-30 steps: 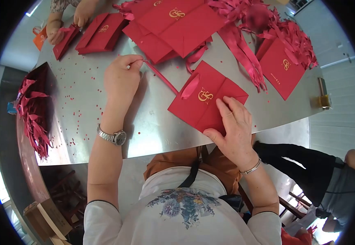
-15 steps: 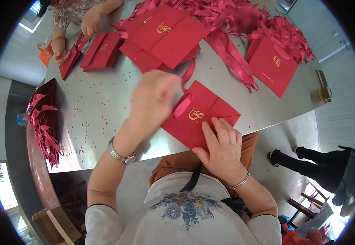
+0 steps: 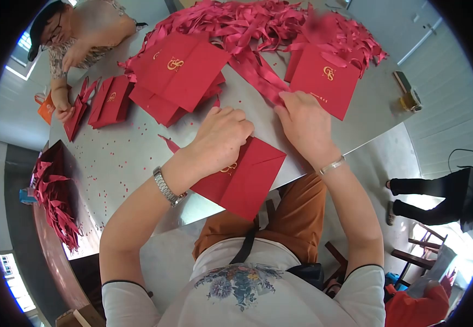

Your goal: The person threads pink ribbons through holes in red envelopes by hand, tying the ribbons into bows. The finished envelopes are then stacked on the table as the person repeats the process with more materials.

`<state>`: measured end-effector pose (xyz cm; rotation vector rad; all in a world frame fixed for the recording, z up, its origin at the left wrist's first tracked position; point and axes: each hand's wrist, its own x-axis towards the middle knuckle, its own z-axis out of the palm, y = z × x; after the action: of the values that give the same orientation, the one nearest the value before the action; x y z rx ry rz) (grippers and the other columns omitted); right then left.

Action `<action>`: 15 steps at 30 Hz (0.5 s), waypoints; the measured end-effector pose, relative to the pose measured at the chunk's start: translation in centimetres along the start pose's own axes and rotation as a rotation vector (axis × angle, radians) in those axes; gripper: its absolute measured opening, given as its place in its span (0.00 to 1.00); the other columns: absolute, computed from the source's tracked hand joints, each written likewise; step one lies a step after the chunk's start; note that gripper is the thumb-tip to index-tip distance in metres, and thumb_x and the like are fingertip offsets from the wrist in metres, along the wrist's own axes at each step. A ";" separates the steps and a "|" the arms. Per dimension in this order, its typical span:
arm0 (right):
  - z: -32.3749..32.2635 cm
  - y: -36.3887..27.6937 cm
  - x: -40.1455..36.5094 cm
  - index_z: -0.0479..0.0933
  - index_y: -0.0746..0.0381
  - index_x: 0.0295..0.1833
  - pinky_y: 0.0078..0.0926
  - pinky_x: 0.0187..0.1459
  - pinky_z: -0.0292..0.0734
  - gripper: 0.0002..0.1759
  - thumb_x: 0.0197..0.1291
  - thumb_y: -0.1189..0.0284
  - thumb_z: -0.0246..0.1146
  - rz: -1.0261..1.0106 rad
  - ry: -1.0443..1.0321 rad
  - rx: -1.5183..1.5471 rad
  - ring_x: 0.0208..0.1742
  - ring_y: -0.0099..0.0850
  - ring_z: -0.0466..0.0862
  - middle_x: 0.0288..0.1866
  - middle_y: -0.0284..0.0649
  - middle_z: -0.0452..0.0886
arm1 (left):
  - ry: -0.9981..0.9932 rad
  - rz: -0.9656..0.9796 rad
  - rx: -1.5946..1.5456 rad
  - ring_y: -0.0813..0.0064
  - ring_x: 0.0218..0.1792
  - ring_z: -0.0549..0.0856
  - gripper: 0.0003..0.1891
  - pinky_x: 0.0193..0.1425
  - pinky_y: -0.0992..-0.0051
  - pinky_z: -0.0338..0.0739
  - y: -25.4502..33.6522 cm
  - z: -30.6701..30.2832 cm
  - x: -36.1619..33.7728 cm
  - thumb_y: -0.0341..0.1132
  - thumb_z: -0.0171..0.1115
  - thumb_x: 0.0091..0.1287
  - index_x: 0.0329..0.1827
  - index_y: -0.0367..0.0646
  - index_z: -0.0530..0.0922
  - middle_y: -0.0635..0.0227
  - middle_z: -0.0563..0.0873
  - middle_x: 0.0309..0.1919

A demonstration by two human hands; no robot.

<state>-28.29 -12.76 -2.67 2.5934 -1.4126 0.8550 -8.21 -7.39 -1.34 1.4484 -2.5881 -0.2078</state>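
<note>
A flat red paper bag [image 3: 255,174] with a gold emblem lies tilted at the table's front edge, its lower corner jutting past the edge. My left hand [image 3: 223,136], with a watch on the wrist, is closed at the bag's upper edge and covers part of the emblem; its fingertips are hidden. A short ribbon end [image 3: 169,143] shows left of that wrist. To the right, my right hand [image 3: 307,128] pinches the near end of a bundle of red ribbons [image 3: 255,73] that trails from the heap.
A stack of red bags [image 3: 176,71] and a heap of ribbons [image 3: 236,24] cover the table's far side. Another bag [image 3: 326,82] lies at right. A co-worker [image 3: 84,38] handles a small bag [image 3: 74,120]. A box of ribbons [image 3: 56,191] stands left; red bits dot the metal table [image 3: 154,180].
My right hand has left the bag and reached forward to the ribbon bundle. My left hand has come down onto the bag's upper edge. The view has shifted, and the bag reaches past the table edge.
</note>
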 end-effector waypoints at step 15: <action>1.1 0.5 0.0 0.76 0.61 0.35 0.38 0.38 0.80 0.05 0.53 0.72 0.63 0.063 -0.059 -0.119 0.39 0.40 0.83 0.34 0.43 0.81 | 0.013 0.054 -0.088 0.61 0.46 0.78 0.11 0.49 0.62 0.70 -1.8 -0.5 -1.7 0.37 0.72 0.52 0.37 0.45 0.82 0.65 0.79 0.36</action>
<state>-28.20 -13.39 -3.68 2.5181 -1.5187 0.6846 -5.75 -6.93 -1.30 1.3437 -2.5698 -0.2997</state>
